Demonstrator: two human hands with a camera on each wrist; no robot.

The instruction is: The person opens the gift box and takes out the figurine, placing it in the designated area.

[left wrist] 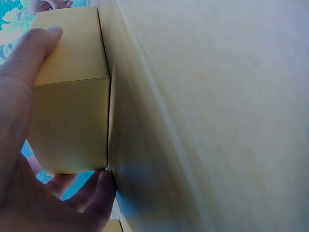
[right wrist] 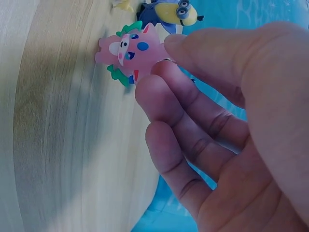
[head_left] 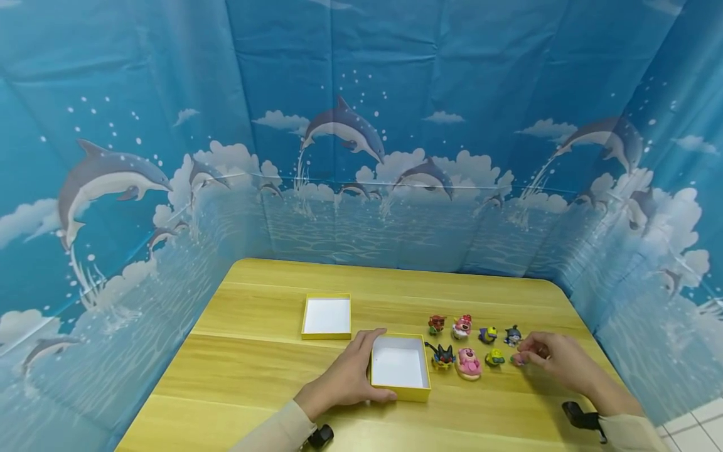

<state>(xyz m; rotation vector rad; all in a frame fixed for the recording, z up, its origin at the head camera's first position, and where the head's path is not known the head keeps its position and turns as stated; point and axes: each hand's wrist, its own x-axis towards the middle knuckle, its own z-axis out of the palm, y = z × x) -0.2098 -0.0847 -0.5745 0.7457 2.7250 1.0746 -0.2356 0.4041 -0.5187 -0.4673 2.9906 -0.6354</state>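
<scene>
My left hand (head_left: 351, 371) grips a yellow open box (head_left: 417, 394) with a white inside, in the middle of the table. In the left wrist view the thumb lies along one outer wall of the box (left wrist: 72, 121) and the fingertips curl round another. On the right, my right hand (head_left: 565, 361) pinches a small pink figurine (head_left: 518, 360) between thumb and index finger. The right wrist view shows this figurine (right wrist: 140, 50) with green parts at its sides and a blue gem shape on its forehead; the fingertips are at its head, the other fingers loosely bent.
Two rows of toy figurines stand between box and right hand: a black one (head_left: 443, 357), a pink bear (head_left: 469, 364), a red one (head_left: 437, 324), a grey one (head_left: 513, 336) and several others. A shallow yellow-rimmed lid (head_left: 326, 316) lies behind the left hand. A dolphin-print curtain (head_left: 361, 238) surrounds the table.
</scene>
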